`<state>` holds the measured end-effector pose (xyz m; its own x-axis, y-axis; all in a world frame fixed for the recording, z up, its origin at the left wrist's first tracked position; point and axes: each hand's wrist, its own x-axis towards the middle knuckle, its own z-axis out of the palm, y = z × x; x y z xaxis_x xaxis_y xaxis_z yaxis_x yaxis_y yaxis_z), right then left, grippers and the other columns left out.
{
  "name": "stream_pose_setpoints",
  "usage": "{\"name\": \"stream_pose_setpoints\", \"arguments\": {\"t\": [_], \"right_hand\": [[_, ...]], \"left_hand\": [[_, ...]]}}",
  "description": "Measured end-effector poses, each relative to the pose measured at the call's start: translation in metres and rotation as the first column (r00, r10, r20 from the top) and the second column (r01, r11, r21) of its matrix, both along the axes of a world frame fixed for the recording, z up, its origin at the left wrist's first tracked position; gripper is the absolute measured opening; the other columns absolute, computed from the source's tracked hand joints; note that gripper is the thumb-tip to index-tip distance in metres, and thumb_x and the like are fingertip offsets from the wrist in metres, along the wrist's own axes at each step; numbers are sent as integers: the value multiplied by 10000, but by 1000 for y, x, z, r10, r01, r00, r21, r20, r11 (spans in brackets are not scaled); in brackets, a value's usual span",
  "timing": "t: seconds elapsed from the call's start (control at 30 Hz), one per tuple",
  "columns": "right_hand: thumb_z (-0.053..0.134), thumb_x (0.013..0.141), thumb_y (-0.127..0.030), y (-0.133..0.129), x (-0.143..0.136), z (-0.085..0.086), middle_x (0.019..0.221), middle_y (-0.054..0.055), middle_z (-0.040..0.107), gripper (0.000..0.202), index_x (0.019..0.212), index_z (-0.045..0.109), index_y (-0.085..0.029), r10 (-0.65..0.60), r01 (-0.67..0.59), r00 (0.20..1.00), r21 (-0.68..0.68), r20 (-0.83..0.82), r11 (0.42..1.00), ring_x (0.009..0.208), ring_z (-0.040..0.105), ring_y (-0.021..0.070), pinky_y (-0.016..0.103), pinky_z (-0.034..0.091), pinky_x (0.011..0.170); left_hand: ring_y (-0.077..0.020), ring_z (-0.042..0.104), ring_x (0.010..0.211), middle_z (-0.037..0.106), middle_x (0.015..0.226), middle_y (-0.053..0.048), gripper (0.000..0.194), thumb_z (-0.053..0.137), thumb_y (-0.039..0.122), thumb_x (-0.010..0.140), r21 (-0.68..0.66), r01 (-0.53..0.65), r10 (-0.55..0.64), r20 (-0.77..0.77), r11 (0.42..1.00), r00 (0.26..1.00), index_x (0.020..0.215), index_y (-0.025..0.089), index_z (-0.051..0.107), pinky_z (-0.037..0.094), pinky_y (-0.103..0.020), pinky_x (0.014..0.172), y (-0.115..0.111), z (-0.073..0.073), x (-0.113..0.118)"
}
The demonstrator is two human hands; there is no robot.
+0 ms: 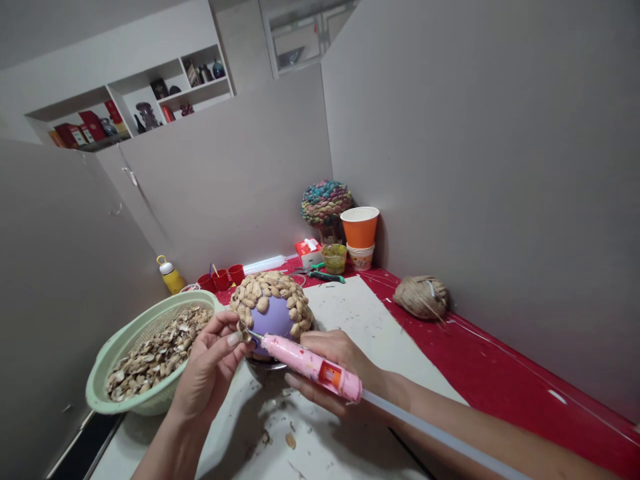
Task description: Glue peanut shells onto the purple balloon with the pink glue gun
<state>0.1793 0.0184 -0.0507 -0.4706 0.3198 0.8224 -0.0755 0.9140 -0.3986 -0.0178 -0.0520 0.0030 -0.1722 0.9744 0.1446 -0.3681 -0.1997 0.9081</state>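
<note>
My right hand (pixel 340 360) is wrapped round a pink hot glue gun (pixel 305 360), with a long clear glue stick (pixel 430 423) running out of its back end. The gun's metal nozzle points left, at a peanut shell (pixel 244 332) pinched between the thumb and fingers of my left hand (pixel 215 353). Just behind both hands sits a purple ball (pixel 273 317), its top and sides covered with peanut shells (pixel 270 285). A bare purple patch faces me. The ball's underside is mostly hidden by the gun and my right hand.
A green basket (pixel 97 380) of peanut shells stands at the left. Behind the ball are red cups (pixel 221 280), pliers (pixel 325 275), an orange paper cup (pixel 360 230) and a multicoloured shell-covered ball (pixel 326 202). Brown twine (pixel 421 297) lies right; shell bits litter the white board (pixel 345 313).
</note>
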Motion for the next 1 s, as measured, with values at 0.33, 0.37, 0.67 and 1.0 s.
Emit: {"name": "stream_pose_setpoints", "arguments": {"t": [0.33,0.37,0.67,1.0], "right_hand": [[576,861,-294,-2,2,2,605,-43,401,294,670,366,-216,22,-22,999,0,30,1000,527,365,102,255,296,501],[577,861,-295,-2,2,3,604,-44,403,294,670,368,-215,23,-23,999,-2,24,1000,525,363,100,252,295,499],[576,860,-303,-4,2,4,581,-51,382,325,649,343,-219,2,-2,999,15,42,1000,504,345,94,249,281,481],[596,845,-298,-1,-1,1,592,-57,360,330,663,335,-215,26,-27,999,-42,-31,999,498,341,86,246,269,478]], "left_hand": [[-113,623,761,662,892,-18,305,846,166,673,18,-17,17,4,1000,1000,944,166,705,568,-218,709,1,1,0],[-111,622,758,663,894,-19,307,846,164,674,18,-18,18,6,1000,1000,947,165,705,569,-219,710,1,1,-1],[-105,625,755,670,899,-24,325,841,151,683,16,-17,16,30,1000,999,974,174,698,569,-210,703,1,1,-2],[-108,614,774,651,892,-18,311,836,149,691,-5,-11,11,-27,1000,1000,965,177,692,555,-199,696,4,-3,1]]}}
